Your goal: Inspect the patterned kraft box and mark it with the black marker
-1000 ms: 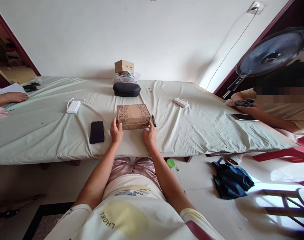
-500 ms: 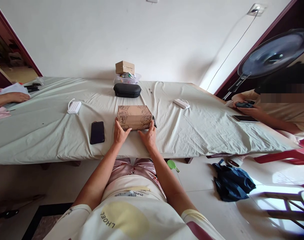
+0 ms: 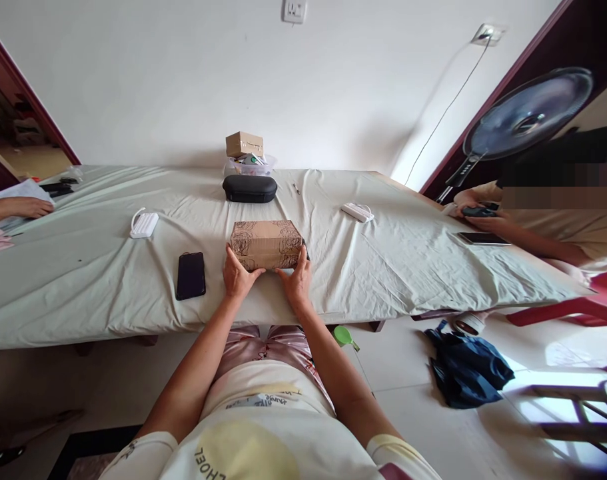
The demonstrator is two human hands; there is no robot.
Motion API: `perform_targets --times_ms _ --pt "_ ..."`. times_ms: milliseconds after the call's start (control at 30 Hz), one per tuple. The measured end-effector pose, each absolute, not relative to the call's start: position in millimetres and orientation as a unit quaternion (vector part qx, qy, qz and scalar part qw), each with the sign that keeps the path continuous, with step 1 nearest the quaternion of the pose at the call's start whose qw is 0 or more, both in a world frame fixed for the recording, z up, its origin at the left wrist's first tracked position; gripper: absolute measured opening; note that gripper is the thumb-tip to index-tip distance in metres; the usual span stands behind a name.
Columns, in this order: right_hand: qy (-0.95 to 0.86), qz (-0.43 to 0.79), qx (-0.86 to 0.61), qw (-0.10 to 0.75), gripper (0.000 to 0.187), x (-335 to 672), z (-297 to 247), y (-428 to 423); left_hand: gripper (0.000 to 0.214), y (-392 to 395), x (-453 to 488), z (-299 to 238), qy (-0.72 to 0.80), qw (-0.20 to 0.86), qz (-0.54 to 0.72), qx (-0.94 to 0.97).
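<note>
A brown cardboard box (image 3: 266, 241) with printed flower outlines sits on the cloth-covered table (image 3: 83, 267) right in front of me. My left hand (image 3: 238, 277) grips its near left corner, thumb along the front face. My right hand (image 3: 297, 281) grips its near right corner, fingers up the side. The box is tipped slightly, its front edge raised between both hands. A black pen (image 3: 306, 252) peeks out just right of the box.
A black phone (image 3: 190, 275) lies left of my hands, a white power bank (image 3: 144, 225) further left. Behind the box sit a black case (image 3: 249, 189), a clear tub and a small carton (image 3: 244, 143). A person sits at right with a phone (image 3: 484, 238); another person's hand (image 3: 26, 207) rests at far left. A fan (image 3: 526, 117) stands at right.
My hands slid from the box's near edge to wrap round its two front corners, and the box's front has tipped up. The view has tilted down slightly.
</note>
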State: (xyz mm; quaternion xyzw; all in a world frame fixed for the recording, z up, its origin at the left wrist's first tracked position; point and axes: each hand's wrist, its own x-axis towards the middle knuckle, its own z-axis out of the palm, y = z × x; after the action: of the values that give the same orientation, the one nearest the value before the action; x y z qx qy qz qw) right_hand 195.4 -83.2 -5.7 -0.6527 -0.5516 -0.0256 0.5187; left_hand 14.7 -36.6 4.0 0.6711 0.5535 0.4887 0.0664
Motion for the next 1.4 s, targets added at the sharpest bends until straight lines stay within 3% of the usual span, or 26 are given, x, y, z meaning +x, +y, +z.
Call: perform_targets --times_ms 100,233,400,1400 --pt "-0.558 0.007 -0.637 0.532 0.093 199.5 -9.7 -82.0 0.144 -34.0 12.0 2.1 0.550 0.090 0.487 0.672" --pt "-0.542 0.013 -0.647 0.537 0.076 203.0 -11.4 -80.7 0.118 -30.9 9.5 -2.8 0.552 0.110 0.479 0.674" --pt "-0.540 -0.002 -0.645 0.541 0.075 201.6 -11.2 -80.4 0.096 -29.1 9.5 -7.0 0.578 0.117 0.451 0.670" --pt "-0.545 0.031 -0.656 0.521 0.064 205.2 -14.2 -77.1 0.082 -26.8 2.9 -0.4 0.616 0.199 0.453 0.613"
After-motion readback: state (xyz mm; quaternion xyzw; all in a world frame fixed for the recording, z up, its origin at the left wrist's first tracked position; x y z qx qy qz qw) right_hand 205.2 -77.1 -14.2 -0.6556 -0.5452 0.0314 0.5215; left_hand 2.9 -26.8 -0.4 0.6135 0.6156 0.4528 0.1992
